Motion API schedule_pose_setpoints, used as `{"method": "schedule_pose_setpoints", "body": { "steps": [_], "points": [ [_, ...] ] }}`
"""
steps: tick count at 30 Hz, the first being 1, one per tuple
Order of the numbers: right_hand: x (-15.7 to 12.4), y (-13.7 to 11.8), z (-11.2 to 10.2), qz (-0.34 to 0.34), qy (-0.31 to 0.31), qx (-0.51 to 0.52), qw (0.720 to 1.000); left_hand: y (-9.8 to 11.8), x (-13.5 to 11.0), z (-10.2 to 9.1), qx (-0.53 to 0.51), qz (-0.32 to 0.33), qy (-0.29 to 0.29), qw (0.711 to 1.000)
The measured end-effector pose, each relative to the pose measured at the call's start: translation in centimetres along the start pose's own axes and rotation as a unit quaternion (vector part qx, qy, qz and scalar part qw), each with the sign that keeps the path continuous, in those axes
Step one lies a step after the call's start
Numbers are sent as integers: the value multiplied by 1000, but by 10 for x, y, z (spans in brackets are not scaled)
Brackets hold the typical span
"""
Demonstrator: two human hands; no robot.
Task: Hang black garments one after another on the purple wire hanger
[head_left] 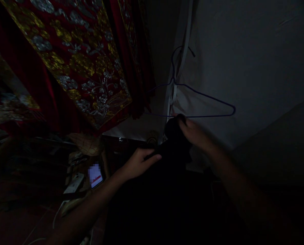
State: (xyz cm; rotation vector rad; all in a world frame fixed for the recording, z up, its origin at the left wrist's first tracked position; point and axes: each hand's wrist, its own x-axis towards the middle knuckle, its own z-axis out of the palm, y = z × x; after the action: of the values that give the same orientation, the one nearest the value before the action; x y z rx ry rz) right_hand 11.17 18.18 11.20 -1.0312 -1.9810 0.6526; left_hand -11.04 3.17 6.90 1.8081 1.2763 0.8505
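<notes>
The scene is very dark. A thin purple wire hanger (205,97) hangs against a pale wall, its hook near a white strap. Just below its bottom bar, both my hands hold a black garment (172,160) that drapes down toward me. My left hand (139,163) is closed on an edge of the black cloth. My right hand (193,132) is closed around a bunched-up part of the same cloth, right under the hanger's bar; whether it touches the bar I cannot tell.
A red cloth with gold and silver embroidery (82,61) hangs at the upper left. Below it lie papers, a small card (95,175) and white cables on a dim reddish surface. A dark surface rises at the right.
</notes>
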Motion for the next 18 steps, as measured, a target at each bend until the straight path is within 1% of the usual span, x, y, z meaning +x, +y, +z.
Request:
{"method": "schedule_pose_setpoints", "body": {
  "steps": [2,3,5,6,8,9,11,13,15,16,17,18],
  "points": [
    [3,6,-3,-2,30,-45,999,6,-1,-25,90,21,-52,994],
    [3,6,-10,-4,41,-72,997,7,-2,-39,153,30,-82,984],
    [1,3,-28,-12,44,-121,992,7,-2,-69,280,30,-124,952],
    [-1,-1,-37,-18,40,-134,990,7,-1,-83,333,17,-131,934],
    [-4,-7,-49,-27,32,-142,989,9,2,-109,413,-20,-120,903],
    [-5,-9,-52,-29,30,-141,989,11,4,-119,438,-35,-103,892],
    [-7,-12,-53,-31,34,-142,989,19,11,-135,458,-40,-46,887],
    [-9,-11,-50,-27,37,-139,989,31,19,-144,454,-16,48,889],
    [-11,-10,-48,-13,29,-119,992,43,29,-147,449,0,147,881],
    [-12,-10,-47,-3,22,-103,994,48,34,-147,444,1,181,877],
    [-13,-10,-46,6,15,-84,996,52,39,-146,435,3,203,877],
    [-14,-10,-46,13,13,-64,998,54,45,-145,419,9,213,882]
  ]
}}
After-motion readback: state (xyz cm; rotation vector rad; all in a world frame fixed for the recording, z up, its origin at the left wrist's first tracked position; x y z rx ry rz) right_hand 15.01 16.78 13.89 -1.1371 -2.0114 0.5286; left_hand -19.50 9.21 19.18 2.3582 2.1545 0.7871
